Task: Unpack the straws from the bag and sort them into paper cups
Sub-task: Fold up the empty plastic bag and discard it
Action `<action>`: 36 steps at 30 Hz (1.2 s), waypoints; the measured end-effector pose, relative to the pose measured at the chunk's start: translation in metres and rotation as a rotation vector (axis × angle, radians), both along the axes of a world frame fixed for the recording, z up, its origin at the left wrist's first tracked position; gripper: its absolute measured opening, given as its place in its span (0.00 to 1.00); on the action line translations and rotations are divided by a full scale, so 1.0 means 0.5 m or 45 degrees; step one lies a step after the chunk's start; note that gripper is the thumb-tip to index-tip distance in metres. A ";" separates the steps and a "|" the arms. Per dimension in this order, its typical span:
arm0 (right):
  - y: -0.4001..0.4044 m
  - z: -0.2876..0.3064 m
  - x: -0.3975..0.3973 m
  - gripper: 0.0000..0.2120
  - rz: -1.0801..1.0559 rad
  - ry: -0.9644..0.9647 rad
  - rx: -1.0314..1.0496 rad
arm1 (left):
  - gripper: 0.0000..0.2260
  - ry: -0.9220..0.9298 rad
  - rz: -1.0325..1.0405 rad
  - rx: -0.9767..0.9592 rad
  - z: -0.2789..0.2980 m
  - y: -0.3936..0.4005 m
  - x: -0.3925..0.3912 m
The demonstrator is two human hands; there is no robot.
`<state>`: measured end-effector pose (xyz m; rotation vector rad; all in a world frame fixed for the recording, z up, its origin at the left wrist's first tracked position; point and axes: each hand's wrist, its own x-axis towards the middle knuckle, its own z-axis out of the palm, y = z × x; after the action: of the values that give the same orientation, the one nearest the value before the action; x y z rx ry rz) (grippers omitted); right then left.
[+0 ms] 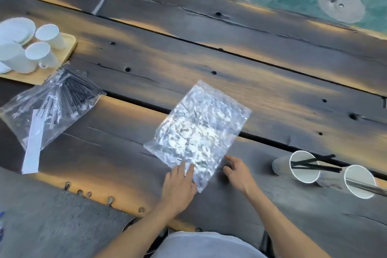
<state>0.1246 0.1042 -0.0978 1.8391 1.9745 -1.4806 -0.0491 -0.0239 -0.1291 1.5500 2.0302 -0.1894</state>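
Observation:
A clear, crinkled plastic bag point(199, 132) lies flat on the dark wooden table point(209, 58), and looks empty. My left hand point(180, 184) presses flat on its near corner. My right hand point(236, 170) hovers just right of the bag's edge, fingers curled and apart, holding nothing. At the right stand two white paper cups: one point(304, 166) holds black straws, the other point(359, 181) holds silvery straws. A second clear bag point(48, 107) at the left is full of black and clear straws, with a white paper strip point(33, 148) sticking out.
A wooden tray point(62, 52) at the far left carries white mugs point(40, 54) and saucers point(14, 29). Beyond the table's far edge is a teal surface with round glass discs point(341, 5). The table's near edge runs close to my body.

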 end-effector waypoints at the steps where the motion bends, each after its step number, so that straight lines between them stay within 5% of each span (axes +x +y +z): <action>1: 0.008 -0.003 0.005 0.19 -0.021 -0.015 0.005 | 0.28 -0.062 -0.074 0.005 -0.005 -0.004 0.018; 4: 0.032 -0.017 0.022 0.15 -0.144 -0.062 0.053 | 0.26 -0.437 -0.158 -0.045 -0.013 0.002 0.048; 8: 0.070 -0.034 0.043 0.15 -0.383 -0.016 0.054 | 0.19 -0.914 0.096 -0.047 -0.004 0.044 0.054; 10: 0.091 -0.045 0.054 0.16 -0.224 -0.104 0.141 | 0.19 -0.591 0.119 0.217 -0.014 0.072 0.034; 12: 0.103 -0.055 0.059 0.19 0.305 -0.301 0.286 | 0.22 -0.242 0.068 0.386 -0.025 0.098 -0.003; 14: 0.105 -0.069 0.065 0.27 0.812 -0.435 0.314 | 0.26 -0.083 0.008 0.279 -0.031 0.115 -0.036; 17: 0.143 -0.078 0.073 0.28 0.966 -0.386 0.301 | 0.30 0.018 -0.200 0.065 -0.038 0.107 -0.047; 19: 0.172 -0.069 0.068 0.20 0.746 -0.166 0.277 | 0.30 0.011 -0.322 0.113 -0.035 0.093 -0.045; 21: 0.189 -0.055 0.061 0.15 0.252 0.007 0.300 | 0.27 -0.109 -0.267 0.225 -0.031 0.097 -0.048; 24: 0.210 -0.043 0.055 0.16 -0.475 -0.043 0.216 | 0.20 -0.288 0.334 0.371 -0.020 0.150 -0.067; 27: 0.237 -0.048 0.052 0.13 -0.986 0.172 -0.255 | 0.15 -0.455 0.938 0.281 -0.006 0.249 -0.105; 30: 0.246 -0.056 0.053 0.07 -1.133 0.266 -0.499 | 0.12 -0.795 1.242 0.122 -0.003 0.323 -0.129; 36: 0.256 -0.075 0.065 0.03 -1.234 0.452 -0.565 | 0.08 -0.965 1.232 -0.075 -0.020 0.376 -0.158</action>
<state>0.1574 0.2325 -0.1354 2.5302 0.6131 -2.3331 -0.1280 0.1643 -0.1391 0.3453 1.8440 0.6084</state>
